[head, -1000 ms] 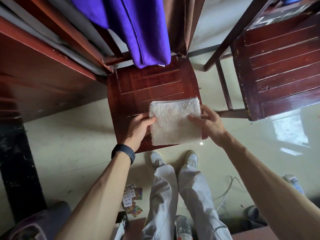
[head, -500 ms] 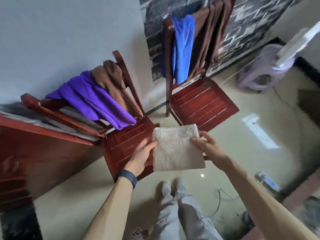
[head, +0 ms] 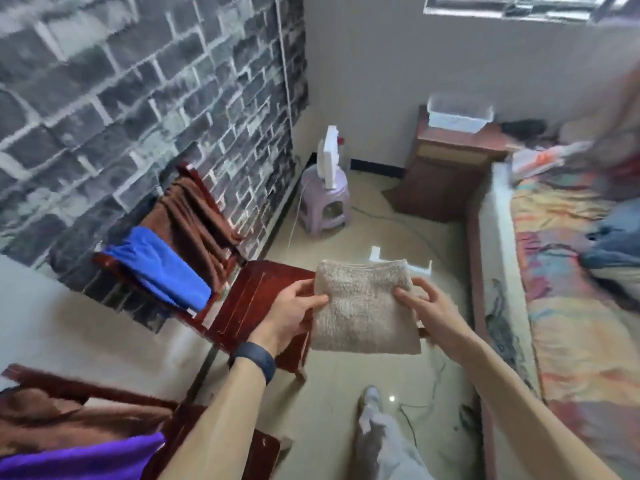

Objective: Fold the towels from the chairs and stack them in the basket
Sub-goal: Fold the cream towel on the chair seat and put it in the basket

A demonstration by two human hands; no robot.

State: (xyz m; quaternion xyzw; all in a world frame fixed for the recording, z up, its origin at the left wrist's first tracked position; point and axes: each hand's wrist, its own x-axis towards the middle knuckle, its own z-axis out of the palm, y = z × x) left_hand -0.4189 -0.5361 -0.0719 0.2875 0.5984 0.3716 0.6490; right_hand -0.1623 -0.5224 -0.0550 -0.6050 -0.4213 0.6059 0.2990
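Head view: the left hand (head: 294, 318) grips the left edge of a folded beige towel (head: 363, 306), thumb on top and fingers underneath; the right hand (head: 431, 311) grips the opposite edge in the same way. The towel hangs flat and level between both hands, clear of any support, partly above the front corner of a red wooden chair (head: 249, 306) and partly above the floor (head: 381, 233). Its outline is nearly square, slightly longer along the line running away from the person. A pale open container (head: 460, 114), probably the basket, stands on a wooden cabinet (head: 446, 168) ahead and to the right, well apart from the towel; the right hand is the nearer one. The route to it is a strip of floor bounded by the chair on the left and the bed (head: 571, 289) edge on the right, with a purple stool (head: 323, 202) near the wall. A blue towel (head: 156, 268) and brown towels (head: 194, 216) hang over the chair back, not yet folded.
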